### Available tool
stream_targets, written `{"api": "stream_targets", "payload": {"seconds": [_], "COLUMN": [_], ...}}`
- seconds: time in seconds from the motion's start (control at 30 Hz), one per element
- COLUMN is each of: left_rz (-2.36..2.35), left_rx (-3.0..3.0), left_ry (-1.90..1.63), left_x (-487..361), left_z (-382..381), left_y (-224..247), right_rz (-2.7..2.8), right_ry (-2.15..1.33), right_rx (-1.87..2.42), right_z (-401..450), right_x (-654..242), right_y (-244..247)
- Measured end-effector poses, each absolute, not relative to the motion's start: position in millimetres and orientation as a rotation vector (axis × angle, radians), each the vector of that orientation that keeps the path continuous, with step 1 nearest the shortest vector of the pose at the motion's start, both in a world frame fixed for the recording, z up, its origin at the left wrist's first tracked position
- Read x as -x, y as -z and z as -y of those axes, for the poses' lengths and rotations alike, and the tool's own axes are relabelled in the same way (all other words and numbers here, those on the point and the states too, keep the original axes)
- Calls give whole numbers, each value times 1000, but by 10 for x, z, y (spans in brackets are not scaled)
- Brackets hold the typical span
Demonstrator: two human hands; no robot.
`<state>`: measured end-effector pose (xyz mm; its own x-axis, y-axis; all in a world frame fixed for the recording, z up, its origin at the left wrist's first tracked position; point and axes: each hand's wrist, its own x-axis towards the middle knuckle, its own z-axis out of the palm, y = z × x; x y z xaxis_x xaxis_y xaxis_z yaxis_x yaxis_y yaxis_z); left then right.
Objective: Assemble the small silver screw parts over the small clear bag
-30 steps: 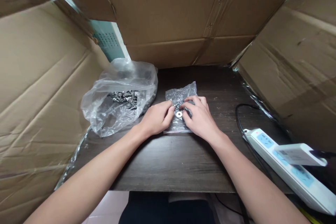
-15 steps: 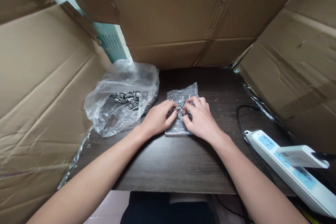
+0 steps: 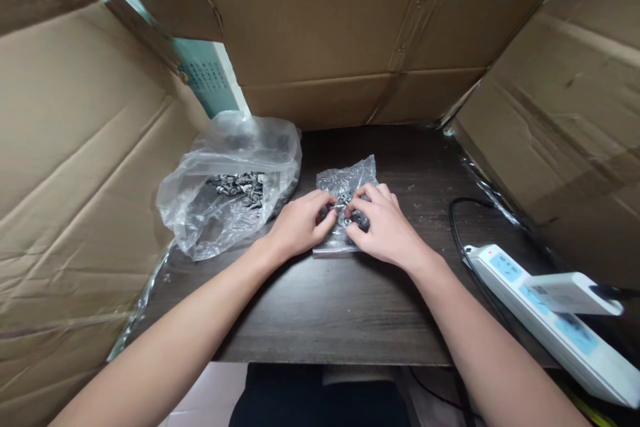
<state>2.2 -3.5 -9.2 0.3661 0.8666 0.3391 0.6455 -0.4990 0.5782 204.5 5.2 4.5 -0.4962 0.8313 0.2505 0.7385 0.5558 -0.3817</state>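
Note:
A small clear plastic bag (image 3: 336, 181) lies flat on the dark wooden table, with loose metal bolts, nuts and washers on it. My left hand (image 3: 303, 221) rests at its left side, and thumb and forefinger pinch a small metal bolt (image 3: 339, 206) that points right. Over the right part of the bag, my right hand (image 3: 384, 225) has curled fingers, thumb and forefinger apart. A small nut or washer (image 3: 349, 221) shows between those fingertips. The right palm hides some of the hardware.
A large open plastic bag (image 3: 200, 167) holding many metal bolts (image 3: 241, 187) stands at the left. On the right lie a white power strip (image 3: 550, 327) with a plugged-in adapter (image 3: 575, 293) and a black cable (image 3: 453, 220). Cardboard walls (image 3: 320, 27) enclose the table (image 3: 330, 320).
My right thumb and forefinger have parted a little over the hardware, and more of it shows beneath the right hand. My left hand keeps its pinch. The view has shifted slightly.

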Motion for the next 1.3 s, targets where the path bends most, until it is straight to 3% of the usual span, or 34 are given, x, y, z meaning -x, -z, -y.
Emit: {"api": "stream_targets", "payload": {"seconds": [1.3], "left_rz": [-1326], "left_rx": [-2279], "left_ry": [-850], "left_x": [-16], "left_z": [26], "left_y": [92], "right_rz": [2082], "right_ry": [-614], "right_rx": [1144], "right_z": [-20], "right_x": [-1944], "right_y": [-72]}}
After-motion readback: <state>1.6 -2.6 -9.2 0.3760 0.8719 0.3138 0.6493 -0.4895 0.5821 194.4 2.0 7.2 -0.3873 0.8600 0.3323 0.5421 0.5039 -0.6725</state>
